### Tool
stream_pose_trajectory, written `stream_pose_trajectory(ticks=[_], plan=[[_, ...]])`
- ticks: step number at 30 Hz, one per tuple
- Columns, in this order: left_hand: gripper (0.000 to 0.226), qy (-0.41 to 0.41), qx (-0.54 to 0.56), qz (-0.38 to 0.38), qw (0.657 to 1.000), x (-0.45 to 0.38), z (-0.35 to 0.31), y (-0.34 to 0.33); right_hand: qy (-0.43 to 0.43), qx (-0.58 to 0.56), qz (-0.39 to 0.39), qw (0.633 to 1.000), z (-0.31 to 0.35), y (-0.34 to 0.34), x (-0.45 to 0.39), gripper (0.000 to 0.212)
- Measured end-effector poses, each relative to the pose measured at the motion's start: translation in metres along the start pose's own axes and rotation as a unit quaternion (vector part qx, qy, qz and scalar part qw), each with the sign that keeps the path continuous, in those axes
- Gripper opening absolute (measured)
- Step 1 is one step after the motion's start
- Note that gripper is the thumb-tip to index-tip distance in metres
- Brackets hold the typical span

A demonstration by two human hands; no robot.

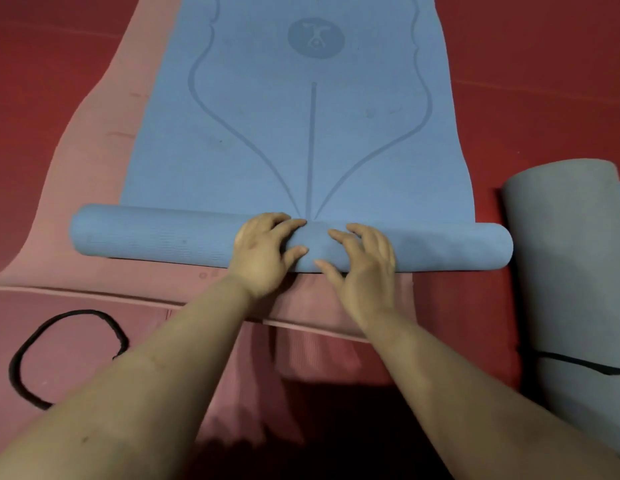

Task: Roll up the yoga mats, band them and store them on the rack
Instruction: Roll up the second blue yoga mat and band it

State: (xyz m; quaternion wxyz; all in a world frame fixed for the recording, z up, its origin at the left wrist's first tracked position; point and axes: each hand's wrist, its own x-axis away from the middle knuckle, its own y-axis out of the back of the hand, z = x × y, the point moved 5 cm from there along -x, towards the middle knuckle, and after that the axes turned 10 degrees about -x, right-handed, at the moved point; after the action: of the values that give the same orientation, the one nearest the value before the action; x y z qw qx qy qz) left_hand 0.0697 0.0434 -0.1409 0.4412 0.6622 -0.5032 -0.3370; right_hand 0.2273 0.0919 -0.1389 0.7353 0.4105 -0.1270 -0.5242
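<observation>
Left hand (263, 252), right hand (362, 268) side by side on blue mat roll (145, 239); fingers (287, 226) spread, lightly curved, pressing roll top, not clamped

A red floor (526, 64) is carrying everything in view. A pink mat (104, 188) is lying flat on it, spreading out to the left and toward the near edge. A grey rolled mat (571, 265) is lying on the floor at the right, and a black band (28, 344) is resting in a loop at the near left.
</observation>
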Motion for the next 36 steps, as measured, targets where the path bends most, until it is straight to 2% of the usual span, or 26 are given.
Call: stream_pose_trajectory(ticks=[5, 7, 10, 13, 15, 16, 18, 20, 23, 26, 28, 31, 34, 36], plan=[[0.042, 0.013, -0.028, -0.082, 0.996, -0.006, -0.005, -0.001, -0.040, 0.000, 0.113, 0.993, -0.015, -0.011, -0.065, 0.045], [0.043, 0.005, -0.016, -0.077, 0.997, -0.015, -0.002, -0.003, -0.031, -0.017, 0.085, 0.996, -0.015, -0.008, -0.064, 0.045], [0.053, 0.003, 0.005, -0.032, 0.999, -0.046, 0.007, 0.004, 0.018, -0.011, 0.022, 1.000, -0.016, -0.004, -0.046, 0.056], [0.048, -0.002, -0.022, -0.068, 0.997, -0.058, 0.005, 0.009, 0.018, 0.014, 0.086, 0.996, -0.021, -0.009, -0.082, 0.063], [0.039, 0.000, -0.051, -0.111, 0.992, -0.052, 0.000, 0.006, -0.010, 0.011, 0.145, 0.989, -0.026, -0.013, -0.114, 0.058], [0.039, 0.001, -0.050, -0.116, 0.992, -0.052, 0.000, 0.004, -0.013, 0.002, 0.148, 0.989, -0.026, -0.014, -0.123, 0.054], [0.044, 0.004, -0.033, -0.096, 0.995, -0.063, 0.005, 0.004, 0.020, 0.010, 0.078, 0.997, -0.021, -0.008, -0.124, 0.044], [0.048, 0.005, -0.016, -0.063, 0.998, -0.083, 0.010, 0.010, 0.038, 0.004, 0.017, 0.999, -0.020, -0.005, -0.108, 0.043], [0.040, 0.013, -0.027, -0.025, 0.999, -0.110, 0.013, 0.016, 0.030, -0.020, 0.056, 0.998, -0.025, -0.013, -0.110, 0.050], [0.038, -0.010, -0.065, -0.095, 0.993, -0.107, 0.005, 0.016, -0.009, -0.023, 0.120, 0.992, -0.028, -0.014, -0.154, 0.050], [0.040, -0.024, -0.060, -0.104, 0.992, -0.102, 0.003, 0.010, -0.012, -0.014, 0.122, 0.992, -0.026, -0.014, -0.163, 0.047], [0.044, -0.010, -0.030, -0.064, 0.997, -0.121, 0.011, 0.013, 0.034, -0.017, 0.043, 0.998, -0.024, -0.009, -0.136, 0.050], [0.051, -0.036, -0.033, -0.015, 0.999, -0.142, 0.016, 0.017, 0.036, -0.008, 0.088, 0.995, -0.029, -0.017, -0.138, 0.070], [0.068, -0.066, -0.060, 0.022, 0.996, -0.152, 0.017, 0.016, 0.025, 0.011, 0.113, 0.993, -0.028, -0.015, -0.159, 0.074]])
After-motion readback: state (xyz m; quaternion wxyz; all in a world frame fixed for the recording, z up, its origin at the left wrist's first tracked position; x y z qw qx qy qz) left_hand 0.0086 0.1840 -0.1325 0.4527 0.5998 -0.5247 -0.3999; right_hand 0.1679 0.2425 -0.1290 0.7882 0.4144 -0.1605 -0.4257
